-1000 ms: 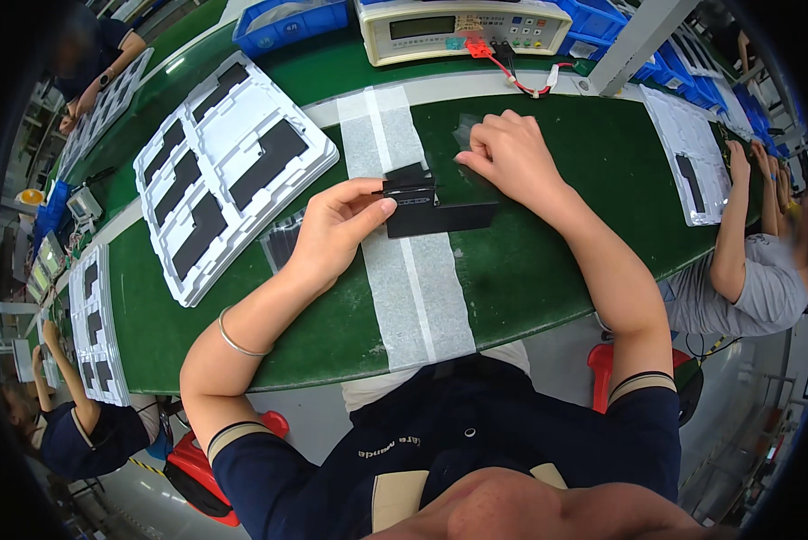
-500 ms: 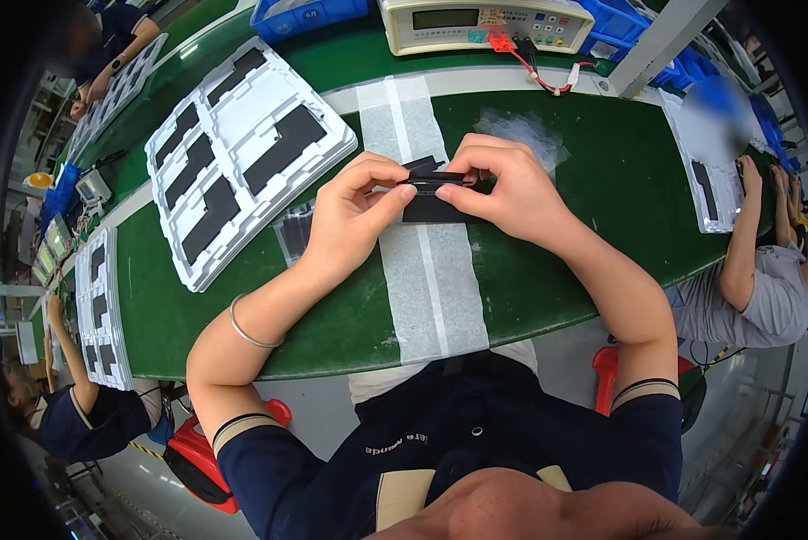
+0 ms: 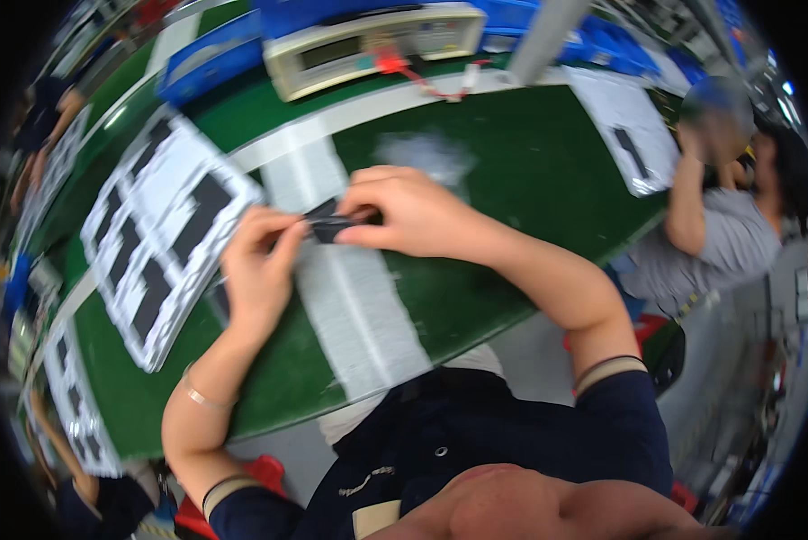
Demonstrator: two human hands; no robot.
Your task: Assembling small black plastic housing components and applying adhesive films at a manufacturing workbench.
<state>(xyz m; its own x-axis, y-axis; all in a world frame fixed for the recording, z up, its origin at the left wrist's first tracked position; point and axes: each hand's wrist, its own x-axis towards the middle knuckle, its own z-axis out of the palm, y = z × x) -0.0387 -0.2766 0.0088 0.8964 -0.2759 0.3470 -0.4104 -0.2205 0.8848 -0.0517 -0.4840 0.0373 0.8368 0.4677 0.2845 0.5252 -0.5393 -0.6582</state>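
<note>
Blk part (image 3: 327, 230) | L hand (image 3: 260, 267) + R hand (image 3: 413, 214): grip pinched on it, both | abv wht strip (image 3: 354, 315)

Just left of the frame's centre, we hold a small black piece (image 3: 327, 229) between our hands, left hand (image 3: 258, 265) pinching its left end, right hand (image 3: 413, 212) its right. Below them, a pale strip (image 3: 361, 319) crosses the green table (image 3: 530, 162). In the frame's left part we see a white tray (image 3: 158, 192) with black parts (image 3: 202, 216); at upper centre, a beige meter (image 3: 377, 49). Blurred clear film (image 3: 426, 155) lies just above our right hand. At right sits a person in grey (image 3: 741, 234).
</note>
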